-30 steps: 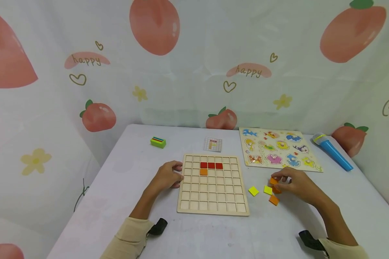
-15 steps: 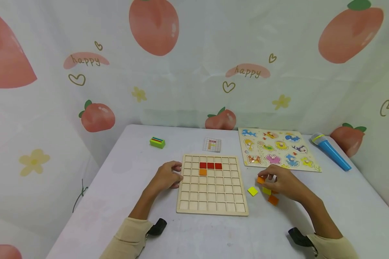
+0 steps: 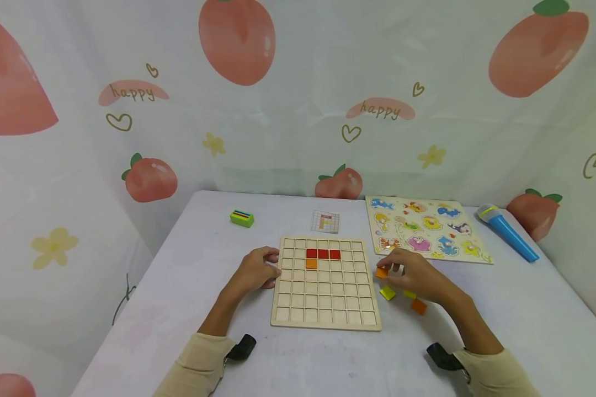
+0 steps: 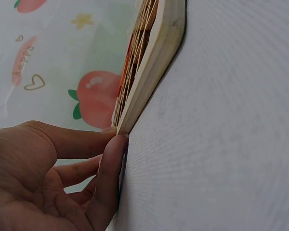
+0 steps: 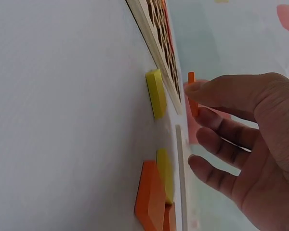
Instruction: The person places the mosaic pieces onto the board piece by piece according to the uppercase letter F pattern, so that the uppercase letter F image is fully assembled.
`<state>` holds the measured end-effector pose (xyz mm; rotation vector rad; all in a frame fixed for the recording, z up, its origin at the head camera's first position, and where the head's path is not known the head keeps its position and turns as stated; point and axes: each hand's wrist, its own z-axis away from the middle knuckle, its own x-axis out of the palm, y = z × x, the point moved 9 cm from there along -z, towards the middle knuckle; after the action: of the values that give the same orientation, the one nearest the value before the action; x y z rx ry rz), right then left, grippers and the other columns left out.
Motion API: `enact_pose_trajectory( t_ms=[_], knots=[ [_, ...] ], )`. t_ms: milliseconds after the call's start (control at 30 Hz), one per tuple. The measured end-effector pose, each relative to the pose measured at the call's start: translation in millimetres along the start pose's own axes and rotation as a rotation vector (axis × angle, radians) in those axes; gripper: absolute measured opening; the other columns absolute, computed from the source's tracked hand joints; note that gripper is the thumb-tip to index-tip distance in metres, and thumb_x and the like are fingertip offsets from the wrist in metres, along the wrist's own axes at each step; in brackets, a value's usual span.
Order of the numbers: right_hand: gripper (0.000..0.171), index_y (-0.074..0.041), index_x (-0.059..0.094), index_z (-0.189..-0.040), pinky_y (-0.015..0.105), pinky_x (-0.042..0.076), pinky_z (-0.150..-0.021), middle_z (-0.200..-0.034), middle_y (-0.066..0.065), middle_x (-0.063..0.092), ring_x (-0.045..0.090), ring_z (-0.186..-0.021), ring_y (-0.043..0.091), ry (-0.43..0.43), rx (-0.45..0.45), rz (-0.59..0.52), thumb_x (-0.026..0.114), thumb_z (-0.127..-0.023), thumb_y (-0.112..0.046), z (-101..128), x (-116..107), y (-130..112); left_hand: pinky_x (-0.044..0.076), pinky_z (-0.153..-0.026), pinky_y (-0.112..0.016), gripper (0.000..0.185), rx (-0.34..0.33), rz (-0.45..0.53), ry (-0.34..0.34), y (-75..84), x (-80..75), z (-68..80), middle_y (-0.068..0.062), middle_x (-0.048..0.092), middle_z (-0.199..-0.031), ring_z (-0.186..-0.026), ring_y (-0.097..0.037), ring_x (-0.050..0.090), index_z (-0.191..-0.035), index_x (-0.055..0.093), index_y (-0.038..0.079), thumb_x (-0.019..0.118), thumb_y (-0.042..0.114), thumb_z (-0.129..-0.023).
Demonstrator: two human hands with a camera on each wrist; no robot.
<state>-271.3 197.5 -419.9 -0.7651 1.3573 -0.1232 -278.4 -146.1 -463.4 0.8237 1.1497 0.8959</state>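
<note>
My left hand (image 3: 253,270) grips the left edge of a wooden grid board (image 3: 325,303); thumb and fingertip meet at that edge in the left wrist view. Three red tiles (image 3: 323,254) sit in a row in the board's upper cells, with one orange tile (image 3: 311,263) under the leftmost. Just off the board's right edge, my right hand (image 3: 417,275) pinches another orange tile (image 5: 194,109) between thumb and fingertip, raised above the table. Below that hand lie two yellow tiles (image 3: 388,293) and a loose orange tile (image 3: 419,306). Another orange tile (image 5: 169,219) shows partly behind it in the right wrist view.
Behind the board lies a small printed pattern card (image 3: 325,222). A green block with coloured stripes (image 3: 241,218) stands at the back left. An animal puzzle board (image 3: 429,226) and a blue toy microphone (image 3: 511,237) lie at the back right, before a printed curtain.
My right hand has lifted an orange tile from the loose tiles and carried it left toward the grid board. My left hand has stayed at the board's edge.
</note>
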Motion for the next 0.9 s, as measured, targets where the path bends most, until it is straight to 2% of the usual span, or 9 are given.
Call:
enact_pose_trajectory(
  t_ms=[633,900],
  knots=[
    [0.031,-0.007,0.077,-0.120,0.025,0.052,-0.077,-0.104,-0.004,0.068,0.058,-0.094,0.016,-0.059,-0.112,-0.043,0.082,-0.092,-0.021,-26.5,23.7,-34.1,0.063,-0.066,-0.029,0.054,-0.002,-0.005,0.005,-0.1,-0.3,-0.5,-0.012,0.061,-0.124,-0.091,-0.018,0.066,-0.143,0.060,0.000,0.070,-0.002,-0.090],
    [0.027,-0.010,0.079,-0.117,0.025,0.053,-0.079,-0.104,-0.004,0.068,0.059,-0.094,0.015,-0.083,-0.157,-0.034,0.082,-0.093,-0.023,-38.1,35.5,-49.9,0.063,-0.066,-0.028,0.054,-0.001,0.001,0.004,1.2,-0.2,0.0,-0.012,0.061,-0.123,-0.090,-0.017,0.066,-0.143,0.060,0.000,0.070,-0.002,-0.090]
  ],
)
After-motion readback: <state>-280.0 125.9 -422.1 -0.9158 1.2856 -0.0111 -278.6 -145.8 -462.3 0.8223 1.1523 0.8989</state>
